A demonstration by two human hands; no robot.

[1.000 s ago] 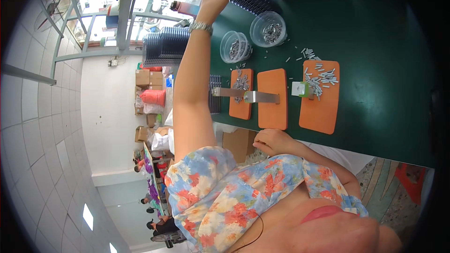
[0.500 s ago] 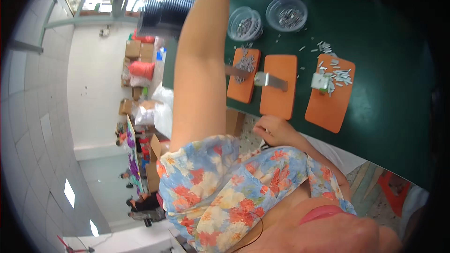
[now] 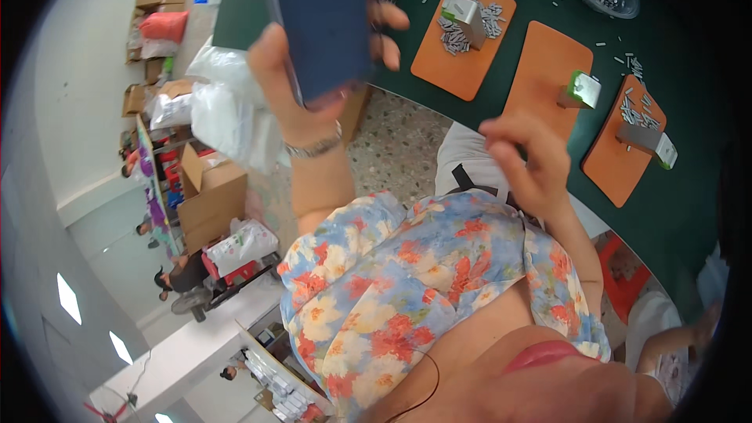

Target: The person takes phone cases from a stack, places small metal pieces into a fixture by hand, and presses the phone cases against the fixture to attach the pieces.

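The left hand is raised high in front of the camera, palm toward the body, thumb along the near side and four fingers curled round the far side of a dark blue tray that it grips. A band sits on its wrist, and the forearm runs down into a flowered sleeve. The right hand hangs lower, near the chest, fingers bent loosely inward and holding nothing, its forearm coming up from the lower right.
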